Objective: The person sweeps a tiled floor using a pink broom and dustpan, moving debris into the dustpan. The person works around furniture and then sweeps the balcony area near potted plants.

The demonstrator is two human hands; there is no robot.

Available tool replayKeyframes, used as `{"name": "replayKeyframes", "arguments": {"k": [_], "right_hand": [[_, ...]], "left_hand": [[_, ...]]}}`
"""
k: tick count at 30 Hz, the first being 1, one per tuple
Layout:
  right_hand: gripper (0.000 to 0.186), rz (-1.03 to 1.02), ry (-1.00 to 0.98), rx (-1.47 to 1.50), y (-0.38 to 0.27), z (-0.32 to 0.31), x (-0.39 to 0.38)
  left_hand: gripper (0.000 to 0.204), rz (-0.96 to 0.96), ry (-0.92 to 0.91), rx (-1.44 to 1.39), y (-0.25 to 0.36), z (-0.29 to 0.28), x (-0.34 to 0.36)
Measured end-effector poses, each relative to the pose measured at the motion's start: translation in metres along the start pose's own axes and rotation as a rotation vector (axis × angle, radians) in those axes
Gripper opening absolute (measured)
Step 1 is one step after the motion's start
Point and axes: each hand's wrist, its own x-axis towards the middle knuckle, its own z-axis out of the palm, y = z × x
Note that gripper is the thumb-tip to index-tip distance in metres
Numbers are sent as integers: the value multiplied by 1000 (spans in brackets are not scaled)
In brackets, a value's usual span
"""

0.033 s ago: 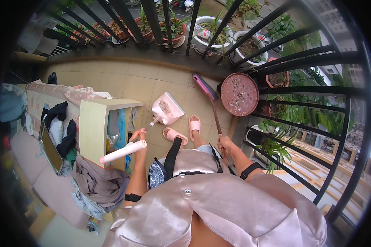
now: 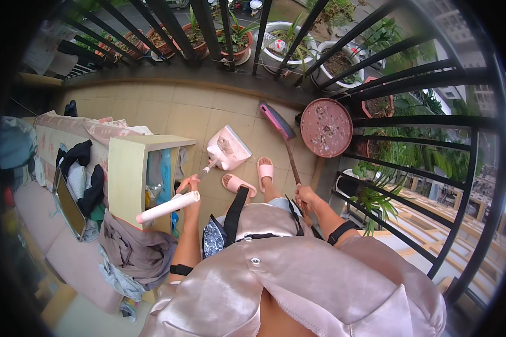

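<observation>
My left hand [image 2: 189,190] is closed around the handle of a long-handled pink dustpan [image 2: 237,144]. The handle's thick pale pink end [image 2: 168,207] points back toward me, beside my wrist. The dustpan's pan rests on the tiles left of my feet, with some dark debris showing in it. My right hand [image 2: 306,195] grips the brown stick of a broom [image 2: 278,121]. Its pink and purple head, with dark bristles, is at the floor ahead, right of the dustpan and just left of a round pink basin [image 2: 326,128] holding scattered bits.
Black railings [image 2: 416,121] run along the front and right, with potted plants [image 2: 234,44] beyond. At left stand an open-sided cream cabinet [image 2: 130,168] and a sofa [image 2: 76,264] piled with clothes [image 2: 132,247]. My pink slippers [image 2: 265,169] are on the tiled floor [image 2: 191,112].
The broom head has shifted slightly to the left and turned a little. The dustpan and my left hand look unmoved.
</observation>
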Motion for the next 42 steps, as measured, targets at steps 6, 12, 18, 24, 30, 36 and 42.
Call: {"name": "replayKeyframes", "arguments": {"k": [6, 12, 18, 24, 30, 36, 42], "right_hand": [[29, 84, -214, 356, 9, -10, -32], [31, 25, -61, 272, 13, 7, -40], [27, 182, -282, 503, -2, 56, -18], [30, 159, -353, 477, -19, 77, -34], [36, -201, -106, -179, -34, 59, -29], [43, -517, 95, -1086, -109, 64, 7], [37, -653, 61, -1559, -163, 78, 35]], "left_hand": [[24, 48, -50, -4, 4, -7, 3], [22, -27, -42, -2, -3, -19, 1], [21, -23, 21, -52, -16, -27, -3], [22, -45, 57, -47, -18, -36, -4], [21, -47, 137, -71, -14, -49, -20], [24, -36, 267, -113, -18, -61, -49], [24, -158, 451, -213, -12, -51, -82]]}}
